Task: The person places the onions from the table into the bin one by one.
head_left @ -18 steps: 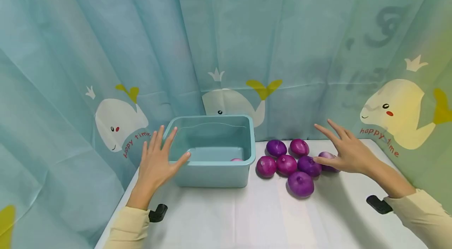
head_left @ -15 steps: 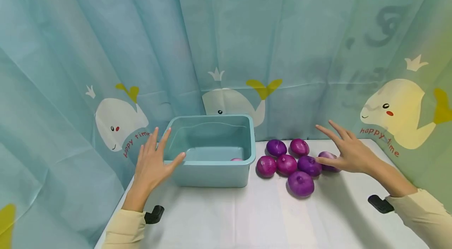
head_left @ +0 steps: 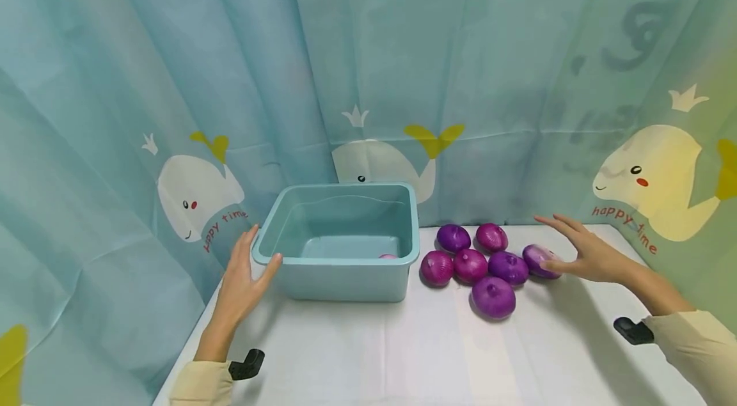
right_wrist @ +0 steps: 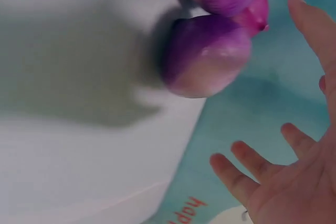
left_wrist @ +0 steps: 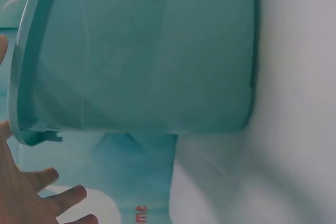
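A light teal plastic bin (head_left: 345,281) stands upright at the table's left, with a small pinkish piece (head_left: 388,256) just visible inside. At its left front corner is my left hand (head_left: 235,284), fingers spread and holding nothing; whether it touches the rim I cannot tell. Several purple onions (head_left: 470,265) lie in a cluster right of the bin. The rightmost, a paler purple onion (head_left: 537,259), is partly covered by my right thumb in the head view. My right hand (head_left: 595,257) has its fingers spread, and the right wrist view shows it apart from that pale onion (right_wrist: 207,56).
A white cloth (head_left: 368,348) covers the table. Behind it and along both sides hangs a blue-green curtain (head_left: 386,41) printed with whales. The bin's back and the rear onions are close to the curtain. Each wrist carries a black device (head_left: 633,330).
My left hand has moved left and down from over the bin's front left corner to beside it. My right hand has shifted a little right and lower. The onions and bin stay put.
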The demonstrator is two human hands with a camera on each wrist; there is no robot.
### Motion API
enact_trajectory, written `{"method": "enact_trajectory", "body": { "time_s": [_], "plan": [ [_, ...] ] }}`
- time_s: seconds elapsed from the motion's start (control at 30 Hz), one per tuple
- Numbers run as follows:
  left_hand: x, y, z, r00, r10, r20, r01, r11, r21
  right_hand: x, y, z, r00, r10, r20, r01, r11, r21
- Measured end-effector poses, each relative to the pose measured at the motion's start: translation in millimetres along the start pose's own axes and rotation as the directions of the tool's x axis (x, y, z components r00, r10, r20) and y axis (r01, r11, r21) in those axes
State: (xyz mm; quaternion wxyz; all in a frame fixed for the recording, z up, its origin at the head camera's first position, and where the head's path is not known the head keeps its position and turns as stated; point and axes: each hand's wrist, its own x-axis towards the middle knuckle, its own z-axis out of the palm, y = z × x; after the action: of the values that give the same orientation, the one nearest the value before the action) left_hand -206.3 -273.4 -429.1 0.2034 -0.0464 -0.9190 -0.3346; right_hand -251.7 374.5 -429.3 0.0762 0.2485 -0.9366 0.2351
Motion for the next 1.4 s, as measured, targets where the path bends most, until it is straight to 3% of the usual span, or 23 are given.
{"method": "enact_trajectory", "body": {
  "time_s": [0.13,0.2,0.3,0.43,0.57,0.7,0.9,1.13,1.4],
  "plan": [
    [-1.6,-0.6,7.8,1.000,-0.019,0.000,0.019,0.998,-0.060,-4,14,12,0.999,-0.033,-0.003,0.034,0.995,0.092],
    [-2.4,-0.4,10.9,0.999,-0.050,0.018,0.052,0.995,-0.090,-5,19,18,1.000,-0.014,0.026,0.010,0.989,0.146],
    [-5.6,-0.2,14.1,0.992,-0.113,0.048,0.119,0.983,-0.137,-8,24,23,0.989,0.087,0.118,-0.109,0.973,0.204],
    [-12.7,-1.8,18.1,0.982,-0.174,0.074,0.185,0.963,-0.194,-12,29,25,0.950,0.210,0.231,-0.267,0.930,0.252],
    [-16.5,-3.2,23.2,0.978,-0.194,0.083,0.209,0.937,-0.279,-15,33,25,0.920,0.254,0.299,-0.348,0.880,0.324],
    [-17.2,-4.4,28.0,0.977,-0.196,0.084,0.213,0.900,-0.380,-17,34,25,0.915,0.255,0.314,-0.363,0.859,0.362],
    [-15.9,-7.9,32.2,0.975,-0.205,0.086,0.221,0.845,-0.487,-16,35,30,0.926,0.231,0.299,-0.340,0.856,0.389],
    [-17.4,-8.3,34.3,0.975,-0.218,0.043,0.212,0.852,-0.479,-15,35,29,0.931,0.228,0.286,-0.333,0.852,0.405],
    [-20.2,-8.0,41.1,0.965,-0.262,0.018,0.237,0.837,-0.493,-16,38,30,0.934,0.230,0.273,-0.328,0.857,0.398]
  ]
}}
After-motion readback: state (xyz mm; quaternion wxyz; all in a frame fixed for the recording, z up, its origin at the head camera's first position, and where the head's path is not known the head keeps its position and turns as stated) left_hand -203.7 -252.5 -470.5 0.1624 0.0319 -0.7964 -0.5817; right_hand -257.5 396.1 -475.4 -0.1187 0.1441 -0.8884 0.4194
